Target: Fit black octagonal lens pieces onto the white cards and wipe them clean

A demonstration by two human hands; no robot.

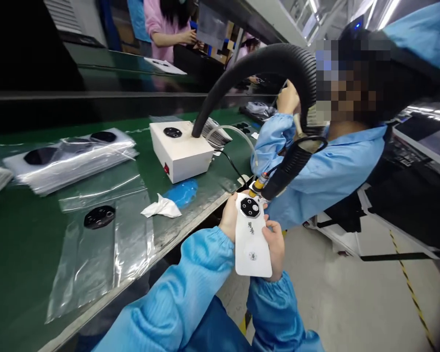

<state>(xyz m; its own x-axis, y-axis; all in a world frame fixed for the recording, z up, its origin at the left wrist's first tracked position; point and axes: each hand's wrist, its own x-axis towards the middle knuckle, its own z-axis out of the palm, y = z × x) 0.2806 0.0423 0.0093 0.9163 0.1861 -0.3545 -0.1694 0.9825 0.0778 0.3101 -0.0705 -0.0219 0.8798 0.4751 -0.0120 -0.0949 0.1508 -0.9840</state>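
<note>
A white phone back cover (252, 249) with a black camera plate (250, 207) and dark lettering faces me, upright and slightly tilted. My left hand (228, 218) grips its left edge near the top. On the right edge, my right hand (276, 244) is closed around the cover, its fingers partly hidden behind. A nozzle (258, 184) with a yellow and silver tip, fed by a thick black hose (256, 61), sits right by the top of the cover. I cannot tell whether the two touch.
On the green bench stand a white box (183, 154) with a red switch, a crumpled wipe (162, 207), a blue patch (183, 192) and a clear bag (91, 259) with a black camera plate. Bagged covers (77, 161) lie left. A co-worker in a blue sleeve (304, 190) sits close right.
</note>
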